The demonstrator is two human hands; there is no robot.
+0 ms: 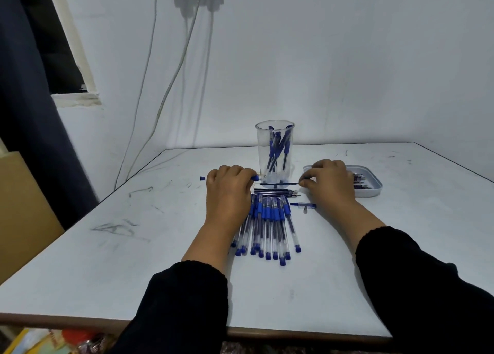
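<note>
**A:** Where is the refill?
**B:** Crosswise in front of the cup. Your right hand pinches its right end. Its left end points at the pen barrel gripped in your left hand.
**A:** Nearby?
**B:** Loose refills lie just nearer you, then a row of pens on the desk.

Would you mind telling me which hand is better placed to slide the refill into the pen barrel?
The right hand: it pinches the refill by its right end, its other end pointing at the barrel that the left hand grips. A leftward push should do.
</note>
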